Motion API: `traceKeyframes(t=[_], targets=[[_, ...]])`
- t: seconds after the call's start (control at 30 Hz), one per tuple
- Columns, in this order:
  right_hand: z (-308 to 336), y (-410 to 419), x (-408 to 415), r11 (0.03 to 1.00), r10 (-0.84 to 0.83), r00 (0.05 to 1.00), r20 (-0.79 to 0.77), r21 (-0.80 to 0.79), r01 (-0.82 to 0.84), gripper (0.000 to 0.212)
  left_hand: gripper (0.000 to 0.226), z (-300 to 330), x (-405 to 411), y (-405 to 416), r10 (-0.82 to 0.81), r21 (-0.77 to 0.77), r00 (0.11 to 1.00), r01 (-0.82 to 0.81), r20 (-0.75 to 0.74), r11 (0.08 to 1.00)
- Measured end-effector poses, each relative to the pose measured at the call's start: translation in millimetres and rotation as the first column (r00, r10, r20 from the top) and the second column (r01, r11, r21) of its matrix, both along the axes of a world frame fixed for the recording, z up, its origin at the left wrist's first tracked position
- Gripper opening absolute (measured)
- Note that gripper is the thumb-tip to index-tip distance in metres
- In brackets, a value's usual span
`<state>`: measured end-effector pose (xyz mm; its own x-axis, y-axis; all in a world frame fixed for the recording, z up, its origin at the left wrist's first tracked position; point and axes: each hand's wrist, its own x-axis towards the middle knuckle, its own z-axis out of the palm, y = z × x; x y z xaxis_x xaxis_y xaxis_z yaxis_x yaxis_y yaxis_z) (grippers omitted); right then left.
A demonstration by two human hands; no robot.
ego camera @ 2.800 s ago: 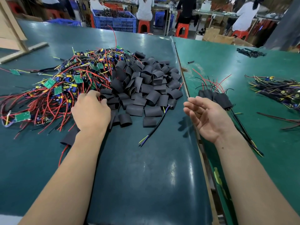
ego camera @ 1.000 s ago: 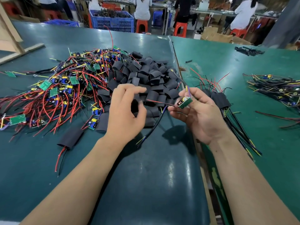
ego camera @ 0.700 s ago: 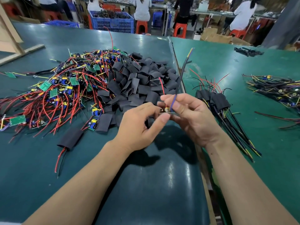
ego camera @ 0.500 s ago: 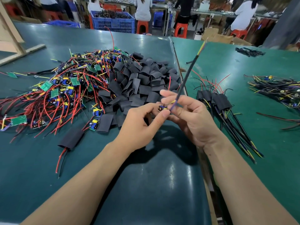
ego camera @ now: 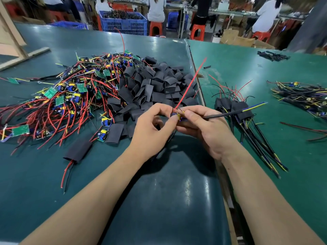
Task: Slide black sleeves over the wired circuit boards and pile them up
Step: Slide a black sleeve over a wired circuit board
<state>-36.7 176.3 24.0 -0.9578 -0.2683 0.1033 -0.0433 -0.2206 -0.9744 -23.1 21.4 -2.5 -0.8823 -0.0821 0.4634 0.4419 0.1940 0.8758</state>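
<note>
- Head view: both forearms reach forward from the bottom edge and meet over the dark green table (ego camera: 159, 200), hands touching at the fingertips.
- The left hand (ego camera: 150, 128) is seen from the back, wrist bent slightly inward, fingers curled; thumb and forefinger pinch the near end of a small board (ego camera: 177, 116) with yellow and blue parts.
- The right hand (ego camera: 207, 128) lies palm-left, thumb on top, fingers curled under the same board and gripping it from the other side.
- A red wire (ego camera: 191, 84) rises from the board up and to the right; a black cable (ego camera: 228, 113) with yellow and blue tips runs out past the right thumb to the right.
- Whether a sleeve is in the left palm cannot be told.
- The heap of loose sleeves (ego camera: 155, 89) lies just beyond the hands; the tangle of bare boards (ego camera: 74, 96) lies to its left.
- One sleeved board (ego camera: 77, 150) lies alone near the left forearm.
- The finished pile (ego camera: 235, 106) sits just right of the right hand, on the lighter green table (ego camera: 265, 71).
</note>
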Motion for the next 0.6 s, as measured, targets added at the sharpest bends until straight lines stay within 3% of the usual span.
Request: traceKeyframes(t=[0.07, 0.27, 0.3, 0.37, 0.43, 0.5, 0.6], targets=[[-0.2, 3.0, -1.1, 0.998, -0.046, 0.998, -0.042, 0.05, 0.048, 0.013, 0.009, -1.1, -2.5, 0.3, 0.083, -0.034, 0.997, -0.083, -0.006, 0.996], [2.5, -1.4, -3.4, 0.979, -0.179, 0.984, 0.023, -0.093, 0.18, 0.008, 0.012, 4.8, -5.4, -0.1, 0.087, 0.179, 0.996, -0.09, 0.022, 0.98], [2.9, -1.5, -3.3, 0.979, -0.157, 0.985, 0.065, -0.124, 0.164, 0.005, 0.011, 5.3, -6.2, 0.0, 0.069, 0.204, 0.997, -0.074, 0.036, 0.976], [1.9, -1.7, -2.1, 0.987, -0.058, 0.993, 0.1, -0.143, 0.072, 0.021, 0.008, 5.0, -7.0, 0.2, 0.009, 0.255, 0.999, -0.02, 0.047, 0.967], [0.5, -3.1, 0.5, 0.998, 0.018, 0.998, 0.053, -0.057, -0.015, 0.03, 0.003, 5.2, -6.3, 0.7, -0.052, 0.268, 0.998, 0.04, 0.035, 0.963], [-0.6, -4.6, 3.2, 0.999, 0.033, 0.999, -0.01, 0.011, -0.033, 0.021, 0.005, 6.6, -4.0, 2.2, -0.103, 0.275, 0.994, 0.091, 0.029, 0.957], [2.9, -5.2, 3.4, 0.999, -0.013, 1.0, 0.013, -0.045, 0.014, 0.013, 0.005, 7.9, -3.8, 1.7, -0.172, 0.37, 0.983, 0.139, 0.058, 0.919]])
